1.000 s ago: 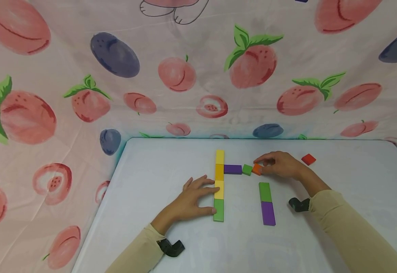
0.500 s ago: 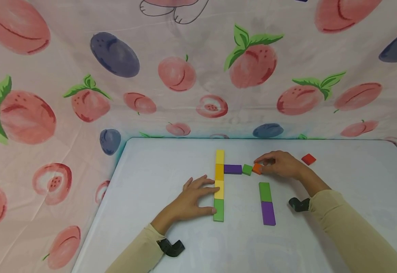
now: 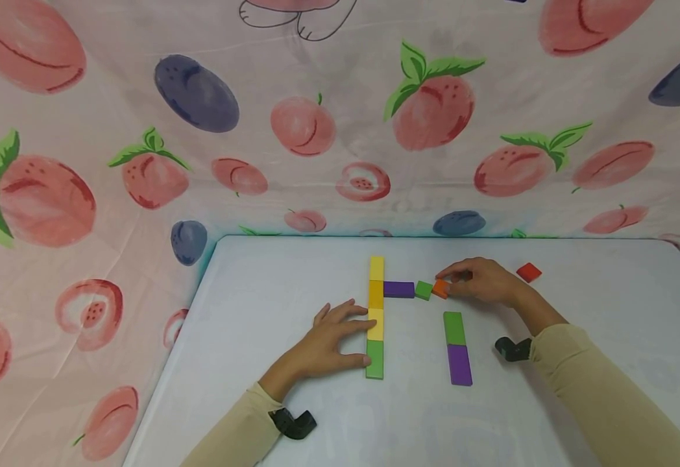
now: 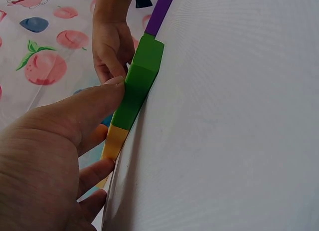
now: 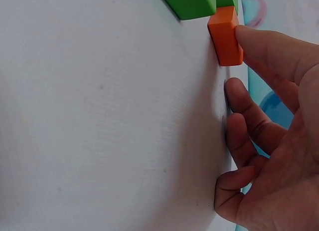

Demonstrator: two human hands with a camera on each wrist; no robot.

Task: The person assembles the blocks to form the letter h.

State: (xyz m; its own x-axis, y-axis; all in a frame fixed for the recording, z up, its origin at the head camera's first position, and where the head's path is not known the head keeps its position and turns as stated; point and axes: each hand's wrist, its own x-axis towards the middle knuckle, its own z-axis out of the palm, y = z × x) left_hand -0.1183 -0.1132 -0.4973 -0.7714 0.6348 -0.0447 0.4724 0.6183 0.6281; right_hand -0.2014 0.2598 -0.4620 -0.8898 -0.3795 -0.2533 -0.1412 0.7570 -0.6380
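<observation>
My left hand point(image 3: 328, 340) lies beside an upright column of blocks, its fairly straight fingers touching a yellow block point(image 3: 378, 332) and its thumb at the green block point(image 3: 376, 363) at the near end. Farther up the column are an orange-yellow block point(image 3: 376, 294) and another yellow block point(image 3: 377, 268). A purple block point(image 3: 399, 290) runs right from the column, then a small tilted green block point(image 3: 424, 290). At that row's end my right hand point(image 3: 483, 281) pinches a small orange block point(image 5: 227, 39) between thumb and forefinger, touching the green one; its other fingers are loosely bent.
A green block point(image 3: 454, 329) and a purple block point(image 3: 459, 365) stand end to end below the right hand. One red block point(image 3: 529, 272) lies beyond the right wrist. The white table point(image 3: 246, 285) meets a fruit-patterned cloth point(image 3: 235, 143) at its back and left edges.
</observation>
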